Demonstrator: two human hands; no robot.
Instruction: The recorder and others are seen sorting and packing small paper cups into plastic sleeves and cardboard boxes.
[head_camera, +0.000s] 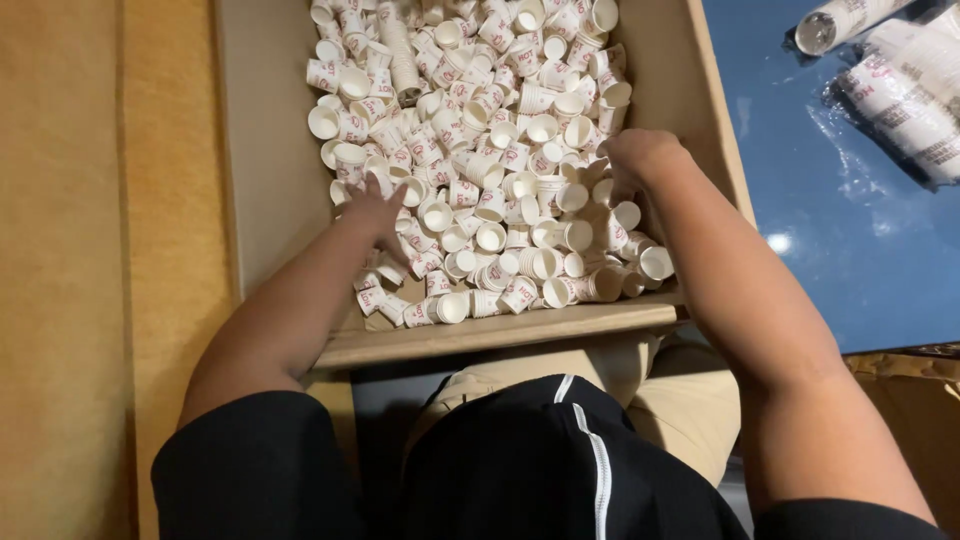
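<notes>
A large cardboard box (270, 150) lies open in front of me, heaped with several small white paper cups (500, 180) printed in red. My left hand (372, 210) rests flat on the cups at the pile's left side, fingers spread. My right hand (632, 158) reaches down into the cups at the right side, fingers curled among them; whether it grips any cup is hidden. A nested stack of cups (400, 55) lies on top of the pile near the far end.
The box's near wall (500, 335) stands just above my knees. A blue surface (850, 250) lies to the right, with plastic-wrapped sleeves of cups (900, 90) at its far corner. Tan flooring (100, 270) runs along the left.
</notes>
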